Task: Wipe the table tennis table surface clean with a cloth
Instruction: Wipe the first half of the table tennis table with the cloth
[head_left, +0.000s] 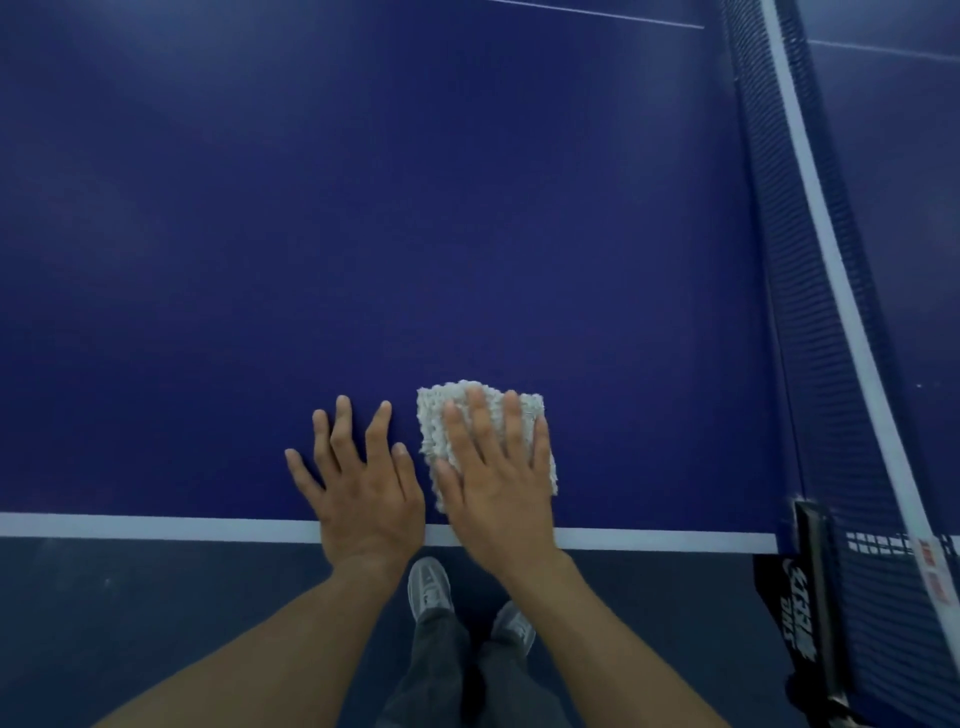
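The blue table tennis table (415, 208) fills most of the head view, with a white side line along its near edge. A folded white textured cloth (434, 421) lies on the surface just inside that line. My right hand (498, 467) lies flat on top of the cloth, fingers straight and spread, pressing it down. Beside it to the left, my left hand (358, 483) rests flat on the bare blue surface with fingers spread, its thumb almost touching the cloth.
The net (810, 260) with its white top band runs along the right side, and its black clamp post (815, 571) grips the table's near edge. Below the edge I see dark floor, my grey trousers and light shoes (428, 587).
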